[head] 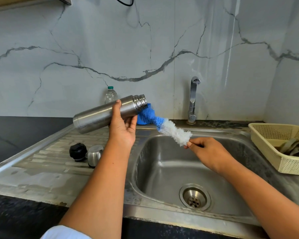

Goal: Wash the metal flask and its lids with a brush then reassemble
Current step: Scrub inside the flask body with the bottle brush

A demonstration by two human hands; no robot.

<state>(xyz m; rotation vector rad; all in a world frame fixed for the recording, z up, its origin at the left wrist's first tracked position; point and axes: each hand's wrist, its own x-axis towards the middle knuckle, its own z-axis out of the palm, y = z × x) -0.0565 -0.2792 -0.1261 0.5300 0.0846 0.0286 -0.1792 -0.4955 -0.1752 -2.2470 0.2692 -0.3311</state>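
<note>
My left hand [123, 125] grips the metal flask [100, 113] around its middle and holds it tilted above the drainboard, open mouth up and to the right. My right hand [204, 150] pinches the handle end of a blue-and-white bottle brush [164, 125]. The brush's blue tip lies at the flask's mouth, partly behind the neck. The black inner lid [77, 151] and the steel cup lid [94, 155] stand side by side on the drainboard.
The steel sink [179, 171] with its drain lies below the brush. A tap [193, 99] stands at the back. A beige basket [273, 150] holding cloth sits at the right. A plastic water bottle [111, 94] and a blue object [141, 120] stand behind the flask.
</note>
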